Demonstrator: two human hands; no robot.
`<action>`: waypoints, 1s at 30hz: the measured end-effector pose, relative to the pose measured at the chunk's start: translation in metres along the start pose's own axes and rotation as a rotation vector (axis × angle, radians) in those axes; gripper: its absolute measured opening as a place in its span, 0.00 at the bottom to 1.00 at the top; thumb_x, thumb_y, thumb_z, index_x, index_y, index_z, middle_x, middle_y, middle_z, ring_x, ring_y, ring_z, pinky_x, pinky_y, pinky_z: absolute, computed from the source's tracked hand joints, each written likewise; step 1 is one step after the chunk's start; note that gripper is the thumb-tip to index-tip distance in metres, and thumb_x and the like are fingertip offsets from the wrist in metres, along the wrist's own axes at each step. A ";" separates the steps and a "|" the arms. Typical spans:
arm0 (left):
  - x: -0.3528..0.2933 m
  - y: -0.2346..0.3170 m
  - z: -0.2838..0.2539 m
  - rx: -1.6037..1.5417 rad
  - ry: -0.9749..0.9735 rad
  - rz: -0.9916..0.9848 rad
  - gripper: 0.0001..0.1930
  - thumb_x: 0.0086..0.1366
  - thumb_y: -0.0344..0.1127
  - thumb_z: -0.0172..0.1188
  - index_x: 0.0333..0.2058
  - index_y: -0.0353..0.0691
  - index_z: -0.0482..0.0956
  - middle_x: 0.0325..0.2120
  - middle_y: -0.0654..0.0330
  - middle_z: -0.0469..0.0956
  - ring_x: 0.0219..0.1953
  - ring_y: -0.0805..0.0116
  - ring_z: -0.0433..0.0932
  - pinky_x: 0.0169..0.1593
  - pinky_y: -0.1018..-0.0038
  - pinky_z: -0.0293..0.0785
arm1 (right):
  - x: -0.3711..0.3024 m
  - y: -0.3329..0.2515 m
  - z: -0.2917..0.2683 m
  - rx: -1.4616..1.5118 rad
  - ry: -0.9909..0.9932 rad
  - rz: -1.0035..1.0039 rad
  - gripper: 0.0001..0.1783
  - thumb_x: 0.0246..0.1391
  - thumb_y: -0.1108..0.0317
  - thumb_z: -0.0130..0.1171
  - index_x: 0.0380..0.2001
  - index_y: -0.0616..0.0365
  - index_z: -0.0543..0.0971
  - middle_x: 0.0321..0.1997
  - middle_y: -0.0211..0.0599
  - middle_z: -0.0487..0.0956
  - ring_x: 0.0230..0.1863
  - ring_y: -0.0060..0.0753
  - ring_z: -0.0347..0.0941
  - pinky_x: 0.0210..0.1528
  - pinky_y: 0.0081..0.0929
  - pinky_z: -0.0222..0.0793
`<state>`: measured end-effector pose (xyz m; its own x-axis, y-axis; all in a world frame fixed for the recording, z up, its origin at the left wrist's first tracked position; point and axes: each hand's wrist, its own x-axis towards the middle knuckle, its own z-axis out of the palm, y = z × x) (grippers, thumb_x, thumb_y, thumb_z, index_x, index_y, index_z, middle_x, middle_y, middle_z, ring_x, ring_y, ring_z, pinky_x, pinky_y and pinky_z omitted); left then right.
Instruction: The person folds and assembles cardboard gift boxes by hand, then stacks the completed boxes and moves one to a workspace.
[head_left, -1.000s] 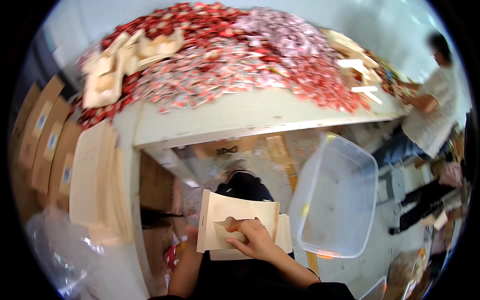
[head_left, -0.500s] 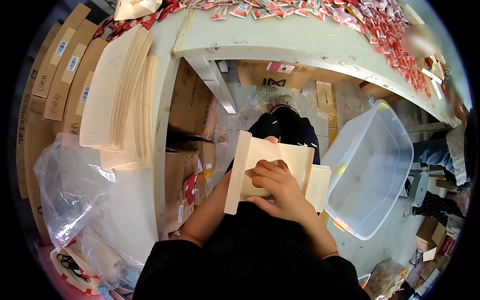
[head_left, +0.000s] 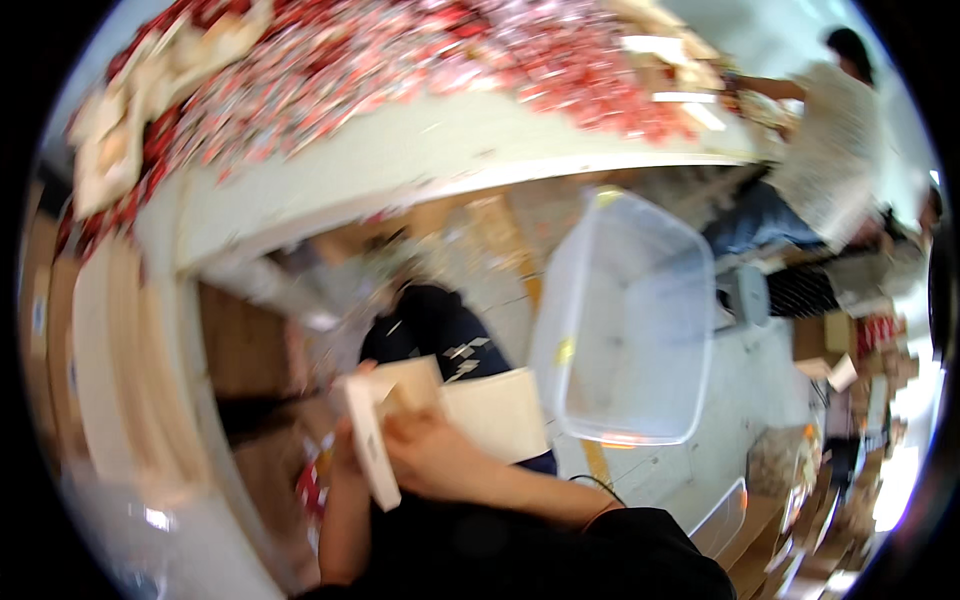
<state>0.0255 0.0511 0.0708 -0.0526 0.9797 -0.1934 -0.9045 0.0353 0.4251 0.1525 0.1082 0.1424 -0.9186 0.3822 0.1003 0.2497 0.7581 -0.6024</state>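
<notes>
A cream cardboard box (head_left: 497, 412), partly folded with a wide flap out to the right, is above my lap. My left hand (head_left: 347, 455) grips it from the left and beneath, with a fingertip showing at its far edge. My right hand (head_left: 430, 455) reaches over the box's near side, its fingers bent inside the box. Motion blurs those fingers, so their exact hold is unclear. The raised left side panel (head_left: 372, 442) of the box stands between the two hands.
A translucent plastic bin (head_left: 575, 310) stands on the floor to the right. Small red and pink packets (head_left: 350, 85) cover the far part of the white table (head_left: 330, 165). Flat cream cardboard pieces (head_left: 125, 370) are stacked at left. Another person (head_left: 830, 140) is at far right.
My view has swung right, so the bin and table appear further left and another person shows. The box is more tilted, its right flap more spread out. My right hand stays at the box.
</notes>
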 end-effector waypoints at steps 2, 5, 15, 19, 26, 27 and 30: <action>-0.003 -0.006 0.010 0.115 0.008 0.081 0.34 0.47 0.50 0.57 0.49 0.40 0.56 0.41 0.54 0.66 0.40 0.62 0.70 0.43 0.67 0.69 | -0.019 0.003 0.011 -0.052 0.045 0.017 0.21 0.34 0.62 0.59 0.35 0.58 0.69 0.30 0.42 0.70 0.36 0.41 0.68 0.38 0.36 0.60; -0.006 -0.004 0.020 0.223 -0.001 0.113 0.36 0.43 0.49 0.63 0.47 0.43 0.55 0.40 0.57 0.65 0.43 0.64 0.69 0.47 0.69 0.68 | -0.025 -0.001 0.009 0.099 -0.016 0.053 0.18 0.38 0.62 0.56 0.35 0.57 0.71 0.37 0.40 0.69 0.41 0.39 0.67 0.42 0.37 0.57; -0.002 -0.002 0.040 0.177 -0.017 0.080 0.41 0.37 0.48 0.69 0.47 0.47 0.54 0.38 0.60 0.65 0.43 0.66 0.69 0.45 0.72 0.71 | -0.029 0.000 0.005 0.091 -0.112 0.126 0.21 0.40 0.58 0.56 0.39 0.53 0.71 0.46 0.41 0.66 0.49 0.41 0.64 0.48 0.48 0.53; -0.002 -0.004 0.032 0.203 -0.029 0.113 0.39 0.38 0.45 0.67 0.48 0.47 0.53 0.38 0.60 0.65 0.42 0.66 0.69 0.43 0.73 0.71 | -0.031 -0.002 0.003 0.056 -0.125 0.149 0.22 0.41 0.60 0.55 0.41 0.54 0.70 0.47 0.42 0.65 0.50 0.41 0.63 0.48 0.50 0.52; -0.001 0.005 0.044 0.385 -0.047 0.223 0.34 0.44 0.44 0.60 0.47 0.43 0.54 0.36 0.58 0.65 0.40 0.68 0.68 0.42 0.74 0.69 | -0.023 0.013 -0.018 0.212 -0.225 0.097 0.18 0.42 0.67 0.53 0.39 0.57 0.72 0.46 0.43 0.68 0.50 0.40 0.64 0.50 0.43 0.55; 0.000 0.008 0.044 0.379 -0.006 0.275 0.33 0.45 0.45 0.60 0.47 0.42 0.54 0.36 0.58 0.66 0.40 0.68 0.68 0.42 0.74 0.69 | -0.027 0.015 -0.017 0.301 -0.056 0.026 0.18 0.41 0.68 0.54 0.40 0.58 0.71 0.46 0.43 0.68 0.49 0.40 0.64 0.50 0.41 0.56; 0.004 0.013 0.041 0.374 0.078 0.392 0.31 0.47 0.44 0.57 0.47 0.40 0.54 0.36 0.57 0.66 0.40 0.67 0.68 0.42 0.74 0.68 | -0.041 0.025 -0.018 0.465 0.386 -0.076 0.19 0.41 0.70 0.56 0.41 0.60 0.71 0.47 0.45 0.69 0.48 0.42 0.66 0.49 0.36 0.60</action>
<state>0.0313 0.0637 0.1121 -0.3997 0.9165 -0.0166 -0.5997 -0.2477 0.7609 0.2018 0.1207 0.1374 -0.7294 0.5661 0.3841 -0.0518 0.5141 -0.8562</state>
